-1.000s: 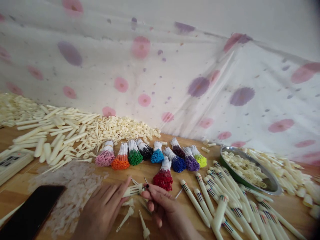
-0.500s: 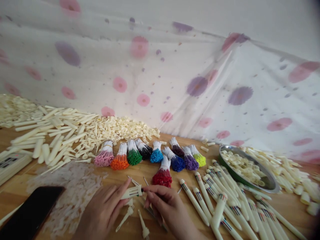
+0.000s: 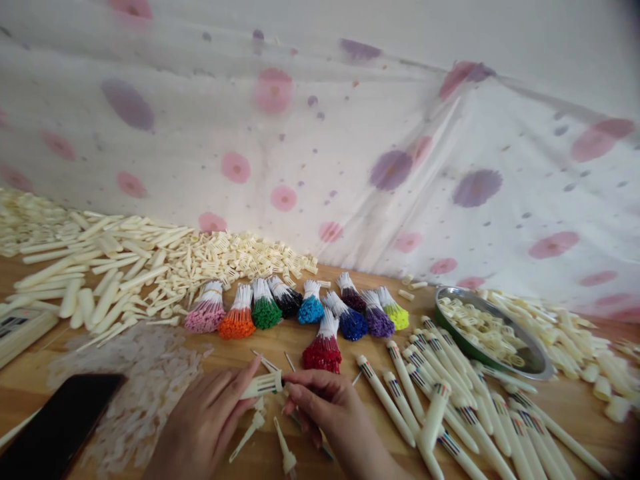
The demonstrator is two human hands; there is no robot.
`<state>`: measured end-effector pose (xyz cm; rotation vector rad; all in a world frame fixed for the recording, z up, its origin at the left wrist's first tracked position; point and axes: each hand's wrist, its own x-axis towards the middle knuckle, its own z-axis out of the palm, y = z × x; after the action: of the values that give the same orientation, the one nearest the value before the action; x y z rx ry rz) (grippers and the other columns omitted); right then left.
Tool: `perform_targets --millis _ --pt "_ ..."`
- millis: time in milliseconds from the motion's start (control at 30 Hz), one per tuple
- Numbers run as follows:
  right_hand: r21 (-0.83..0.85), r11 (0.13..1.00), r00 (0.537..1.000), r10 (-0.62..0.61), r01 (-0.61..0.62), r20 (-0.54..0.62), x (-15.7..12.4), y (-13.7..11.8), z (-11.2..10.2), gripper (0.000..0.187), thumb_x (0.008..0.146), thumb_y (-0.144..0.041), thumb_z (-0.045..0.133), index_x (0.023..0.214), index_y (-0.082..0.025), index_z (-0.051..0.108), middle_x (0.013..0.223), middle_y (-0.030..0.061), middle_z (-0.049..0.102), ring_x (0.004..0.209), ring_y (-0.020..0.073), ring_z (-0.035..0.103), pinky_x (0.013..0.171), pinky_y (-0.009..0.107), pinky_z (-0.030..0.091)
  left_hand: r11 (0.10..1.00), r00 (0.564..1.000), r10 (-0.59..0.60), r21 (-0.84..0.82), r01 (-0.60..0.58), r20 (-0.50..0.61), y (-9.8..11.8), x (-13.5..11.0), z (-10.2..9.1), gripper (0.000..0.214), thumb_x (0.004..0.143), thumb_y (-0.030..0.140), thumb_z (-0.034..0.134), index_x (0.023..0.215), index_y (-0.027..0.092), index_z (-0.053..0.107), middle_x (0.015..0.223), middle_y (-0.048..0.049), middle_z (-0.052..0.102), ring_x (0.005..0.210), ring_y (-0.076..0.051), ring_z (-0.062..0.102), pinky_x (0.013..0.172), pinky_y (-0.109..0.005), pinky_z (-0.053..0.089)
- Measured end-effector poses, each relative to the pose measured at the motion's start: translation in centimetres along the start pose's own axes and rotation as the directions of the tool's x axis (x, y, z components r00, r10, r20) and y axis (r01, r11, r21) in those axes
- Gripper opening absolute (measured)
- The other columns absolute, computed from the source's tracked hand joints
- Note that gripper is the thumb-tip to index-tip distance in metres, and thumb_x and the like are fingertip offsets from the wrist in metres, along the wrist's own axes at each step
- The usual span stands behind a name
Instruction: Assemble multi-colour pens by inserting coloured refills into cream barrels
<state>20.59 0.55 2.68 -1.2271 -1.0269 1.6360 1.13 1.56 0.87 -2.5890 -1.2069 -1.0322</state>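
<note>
My left hand grips a cream pen part near the table's front edge. My right hand pinches something thin at the end of that part; what it holds is hidden by the fingers. Just beyond the hands lies a red bundle of refills. Behind it sits a row of bundles: pink, orange, green, black, blue, purple and yellow-green. Several loose cream pieces lie under my hands.
Assembled cream pens lie in a heap at the right. A metal bowl of small cream parts stands behind them. Piles of cream barrels and clips cover the left. A black phone lies front left. A flowered sheet hangs behind.
My right hand has shifted its pinch from above the pen part's end to level with it. The view has tilted slightly. My left hand has stayed in place.
</note>
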Motion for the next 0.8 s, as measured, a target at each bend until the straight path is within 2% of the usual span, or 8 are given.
perform_targets --millis 100,167,233,333,467,600,733,800 --pt "-0.211 0.972 0.994 -0.108 0.104 -0.008 0.2 -0.3 -0.7 0.049 0.072 -0.059 0.061 0.084 -0.012 0.069 0.058 -0.0004 0.057 0.043 0.0057 0.037 0.039 0.019 0.025 0.998 0.999 -0.042 -0.049 0.043 0.014 -0.1 -0.5 0.5 0.036 0.094 0.030 0.037 0.127 0.023 0.047 0.090 -0.0024 0.072 0.077 -0.015 0.068 0.068 -0.020 0.052" --pt "-0.473 0.852 0.964 -0.266 0.223 -0.025 0.3 -0.4 -1.4 0.039 0.082 -0.049 0.053 0.075 -0.013 0.066 0.059 0.0006 0.056 0.049 0.0087 0.043 0.044 0.020 0.030 0.994 0.998 -0.066 -0.091 0.067 0.020 -0.3 -0.8 0.8 0.037 0.093 0.030 0.039 0.129 0.026 0.045 0.096 -0.0022 0.072 0.083 -0.015 0.068 0.072 -0.021 0.052" --pt "-0.739 0.614 0.926 -0.375 0.278 0.037 0.3 -0.3 -2.2 0.026 0.086 -0.031 0.051 0.069 -0.015 0.062 0.063 0.0014 0.059 0.057 0.0113 0.050 0.052 0.021 0.035 0.987 0.995 -0.084 -0.130 0.090 0.051 -0.6 -0.9 0.8 0.038 0.092 0.029 0.040 0.130 0.027 0.044 0.103 -0.0020 0.071 0.090 -0.015 0.067 0.077 -0.020 0.052" --pt "-0.949 0.240 0.948 -0.291 0.205 0.132 0.1 1.0 -2.7 0.005 0.076 -0.019 0.065 0.076 -0.016 0.061 0.076 0.0036 0.065 0.068 0.0167 0.059 0.058 0.023 0.040 0.981 0.989 -0.108 -0.151 0.122 0.098 -1.0 -0.8 0.4 0.039 0.090 0.026 0.044 0.129 0.029 0.044 0.110 -0.0007 0.070 0.096 -0.015 0.067 0.081 -0.019 0.052" --pt "-0.986 -0.070 0.959 -0.229 0.154 0.166 0.2 3.8 -2.3 0.029 0.068 -0.023 0.074 0.093 -0.016 0.061 0.090 0.0078 0.067 0.074 0.0237 0.063 0.057 0.027 0.045 0.958 0.973 -0.219 -0.173 0.228 0.072 -1.4 -0.8 0.2 0.034 0.085 0.025 0.048 0.119 0.028 0.049 0.105 0.0000 0.072 0.092 -0.016 0.069 0.076 -0.019 0.054" --pt "-0.976 -0.107 0.936 -0.282 0.189 0.212 0.6 4.4 -2.7 0.014 0.073 -0.010 0.067 0.083 -0.017 0.060 0.083 0.0058 0.067 0.074 0.0220 0.064 0.061 0.027 0.047 0.932 0.963 -0.245 -0.247 0.266 0.110 -1.8 -0.9 0.0 0.022 0.084 0.027 0.051 0.105 0.029 0.055 0.093 0.0031 0.073 0.085 -0.015 0.070 0.074 -0.017 0.054" --pt "-0.942 0.130 0.893 -0.381 0.310 0.241 -0.2 1.1 -4.0 0.012 0.079 -0.007 0.059 0.082 -0.017 0.056 0.075 0.0013 0.067 0.064 0.0149 0.063 0.056 0.021 0.046 0.900 0.946 -0.222 -0.324 0.293 0.238 -2.2 -1.0 -0.5 0.024 0.084 0.025 0.052 0.106 0.033 0.056 0.099 0.0050 0.073 0.091 -0.013 0.069 0.077 -0.015 0.052" --pt "-0.875 0.168 0.802 -0.505 0.454 0.319 -1.2 -1.0 -4.4 0.010 0.086 -0.011 0.052 0.093 -0.017 0.055 0.080 0.0024 0.067 0.069 0.0142 0.063 0.060 0.022 0.046 0.886 0.938 -0.208 -0.353 0.301 0.277 -2.3 -1.1 -0.6 0.027 0.084 0.023 0.051 0.109 0.034 0.057 0.102 0.0055 0.072 0.092 -0.013 0.069 0.079 -0.015 0.052"
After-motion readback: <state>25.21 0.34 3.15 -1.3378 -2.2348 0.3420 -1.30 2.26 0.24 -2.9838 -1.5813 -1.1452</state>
